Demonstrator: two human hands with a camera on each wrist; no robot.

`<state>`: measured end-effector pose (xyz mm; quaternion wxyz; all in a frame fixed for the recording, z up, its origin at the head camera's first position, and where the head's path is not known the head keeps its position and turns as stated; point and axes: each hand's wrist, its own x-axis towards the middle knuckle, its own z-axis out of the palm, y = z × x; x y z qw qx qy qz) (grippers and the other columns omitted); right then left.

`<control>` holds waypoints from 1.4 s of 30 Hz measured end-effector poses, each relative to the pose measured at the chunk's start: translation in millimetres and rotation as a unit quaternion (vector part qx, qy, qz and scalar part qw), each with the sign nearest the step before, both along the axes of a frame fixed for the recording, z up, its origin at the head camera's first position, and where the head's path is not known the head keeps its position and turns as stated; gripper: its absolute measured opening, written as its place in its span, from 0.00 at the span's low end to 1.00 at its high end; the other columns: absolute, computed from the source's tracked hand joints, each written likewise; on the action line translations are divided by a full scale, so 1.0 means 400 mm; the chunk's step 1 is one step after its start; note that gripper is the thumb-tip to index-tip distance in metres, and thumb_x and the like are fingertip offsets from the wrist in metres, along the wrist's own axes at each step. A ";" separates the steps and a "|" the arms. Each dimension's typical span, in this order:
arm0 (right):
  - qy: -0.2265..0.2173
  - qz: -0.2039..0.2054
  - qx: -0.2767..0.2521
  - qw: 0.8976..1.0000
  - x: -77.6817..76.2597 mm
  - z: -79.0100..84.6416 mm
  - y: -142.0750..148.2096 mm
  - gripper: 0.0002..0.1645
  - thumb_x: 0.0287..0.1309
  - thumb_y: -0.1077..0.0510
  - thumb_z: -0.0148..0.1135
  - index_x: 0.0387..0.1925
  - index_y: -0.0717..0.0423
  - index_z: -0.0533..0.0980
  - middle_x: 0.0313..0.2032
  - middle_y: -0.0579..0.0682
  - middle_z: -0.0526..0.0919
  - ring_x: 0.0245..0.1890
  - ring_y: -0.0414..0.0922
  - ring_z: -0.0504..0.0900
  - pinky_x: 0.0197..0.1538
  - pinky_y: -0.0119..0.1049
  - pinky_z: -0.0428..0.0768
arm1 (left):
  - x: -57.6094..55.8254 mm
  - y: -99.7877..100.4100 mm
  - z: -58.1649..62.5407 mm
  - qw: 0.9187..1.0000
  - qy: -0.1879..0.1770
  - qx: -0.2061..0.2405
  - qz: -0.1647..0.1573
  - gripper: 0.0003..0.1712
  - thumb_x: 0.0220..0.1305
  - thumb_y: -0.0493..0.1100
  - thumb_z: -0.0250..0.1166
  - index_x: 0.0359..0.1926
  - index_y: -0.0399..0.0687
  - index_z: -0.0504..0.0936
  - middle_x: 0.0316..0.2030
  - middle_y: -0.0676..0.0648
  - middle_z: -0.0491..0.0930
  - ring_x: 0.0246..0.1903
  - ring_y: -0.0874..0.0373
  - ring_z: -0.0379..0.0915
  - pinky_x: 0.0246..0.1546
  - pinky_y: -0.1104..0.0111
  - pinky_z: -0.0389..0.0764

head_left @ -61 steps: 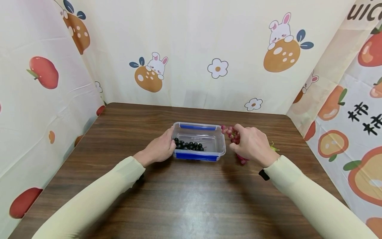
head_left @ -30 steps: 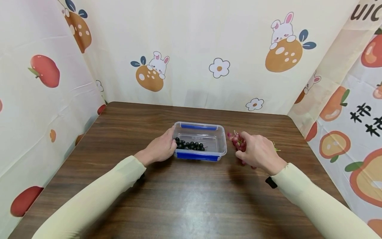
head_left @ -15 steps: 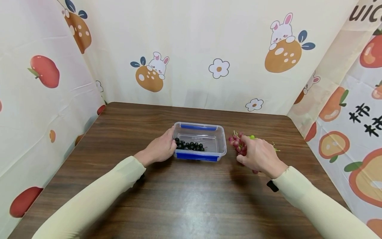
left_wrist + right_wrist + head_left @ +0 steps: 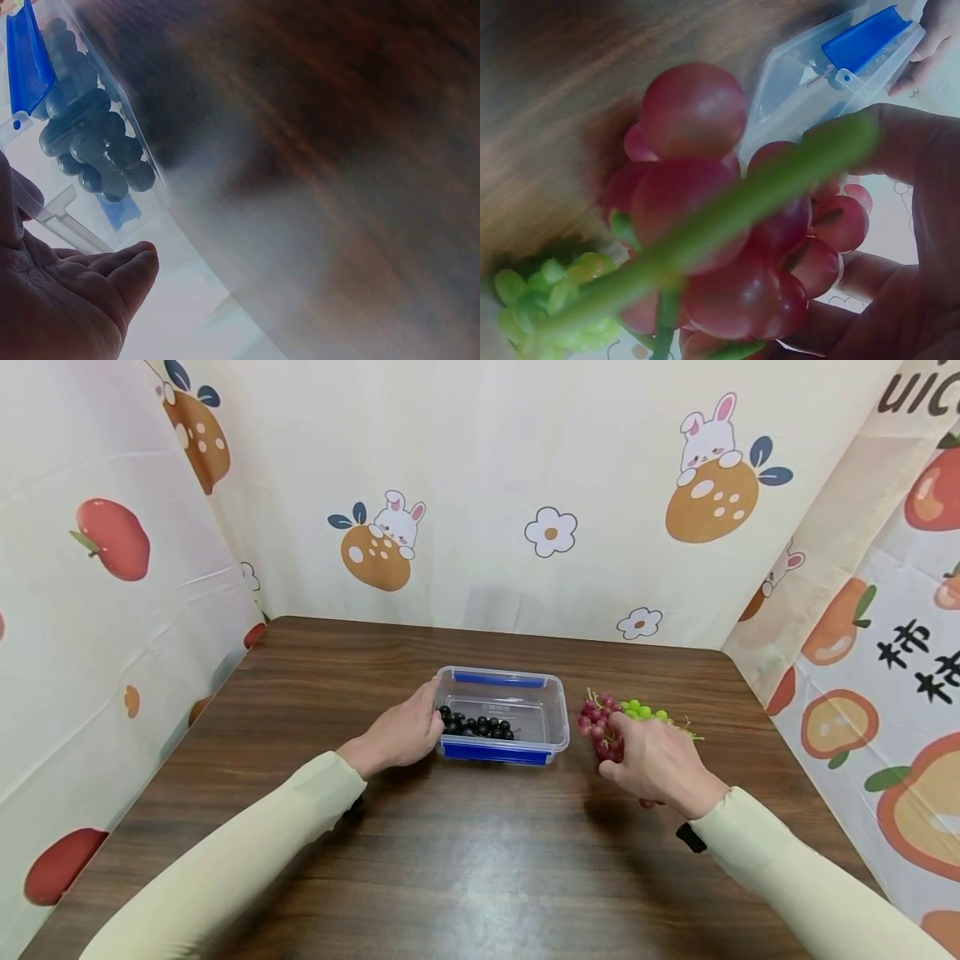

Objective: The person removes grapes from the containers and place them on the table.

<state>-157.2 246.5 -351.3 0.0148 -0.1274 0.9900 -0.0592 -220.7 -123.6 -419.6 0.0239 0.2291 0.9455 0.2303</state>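
Red grapes (image 4: 596,718) are now shifted farther from the box (image 4: 540,714), gripped by the right hand (image 4: 663,760); the box is gripped by the left hand (image 4: 397,727). Repositioning seems underway, needing steady control next.

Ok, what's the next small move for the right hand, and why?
I'd probably set the red grapes down beside the green grapes and loosen the right hand: over two seconds they've moved away from the box, which the left hand holds.
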 end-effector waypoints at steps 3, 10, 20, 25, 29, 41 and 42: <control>-0.008 0.000 0.001 1.000 0.004 -0.005 0.005 0.27 0.51 0.48 0.72 0.48 0.58 0.76 0.16 0.46 0.72 0.18 0.45 0.71 0.19 0.40 0.68 | 0.000 -0.001 -0.001 1.000 -0.002 0.000 0.000 0.39 0.77 0.45 0.43 0.81 0.33 0.42 0.79 0.35 0.50 0.71 0.45 0.64 0.65 0.51 0.72; -0.001 0.012 0.009 1.000 0.012 -0.019 0.011 0.22 0.50 0.48 0.72 0.41 0.55 0.75 0.15 0.46 0.70 0.17 0.44 0.68 0.19 0.39 0.66 | 0.003 -0.003 0.000 1.000 -0.005 0.002 -0.001 0.39 0.77 0.44 0.43 0.80 0.32 0.42 0.79 0.34 0.50 0.71 0.43 0.63 0.66 0.50 0.71; -0.026 0.011 0.006 1.000 0.024 -0.036 0.019 0.20 0.50 0.47 0.73 0.37 0.53 0.74 0.15 0.46 0.70 0.17 0.44 0.68 0.19 0.38 0.66 | 0.000 -0.002 -0.003 1.000 -0.008 0.001 -0.004 0.39 0.77 0.45 0.42 0.80 0.32 0.42 0.79 0.34 0.49 0.72 0.44 0.62 0.65 0.51 0.73; -0.027 0.011 0.016 0.999 0.028 -0.046 0.024 0.22 0.50 0.47 0.73 0.40 0.54 0.75 0.16 0.46 0.71 0.17 0.44 0.68 0.18 0.40 0.66 | -0.004 -0.002 -0.005 1.000 -0.001 -0.003 -0.003 0.39 0.77 0.45 0.42 0.80 0.32 0.42 0.79 0.34 0.50 0.71 0.44 0.63 0.65 0.51 0.72; -0.029 0.014 0.022 0.999 0.032 -0.056 0.028 0.24 0.49 0.47 0.73 0.44 0.56 0.77 0.17 0.45 0.71 0.19 0.45 0.69 0.19 0.41 0.67 | -0.005 -0.002 -0.006 1.000 0.000 -0.003 -0.002 0.39 0.77 0.45 0.42 0.80 0.32 0.42 0.79 0.34 0.51 0.71 0.44 0.63 0.66 0.51 0.72; -0.055 0.011 0.038 0.998 0.040 -0.075 0.044 0.28 0.49 0.47 0.74 0.49 0.58 0.78 0.21 0.45 0.74 0.24 0.45 0.73 0.23 0.43 0.72 | -0.003 0.000 -0.003 1.000 -0.001 -0.006 -0.001 0.39 0.77 0.45 0.43 0.81 0.33 0.42 0.79 0.35 0.50 0.69 0.45 0.66 0.63 0.51 0.74; -0.059 0.010 0.039 0.997 0.042 -0.075 0.046 0.31 0.50 0.46 0.75 0.52 0.59 0.78 0.21 0.45 0.75 0.24 0.44 0.73 0.23 0.43 0.72 | -0.004 0.000 -0.003 1.000 -0.002 -0.006 0.000 0.39 0.77 0.46 0.42 0.81 0.33 0.42 0.79 0.35 0.50 0.69 0.45 0.66 0.64 0.51 0.74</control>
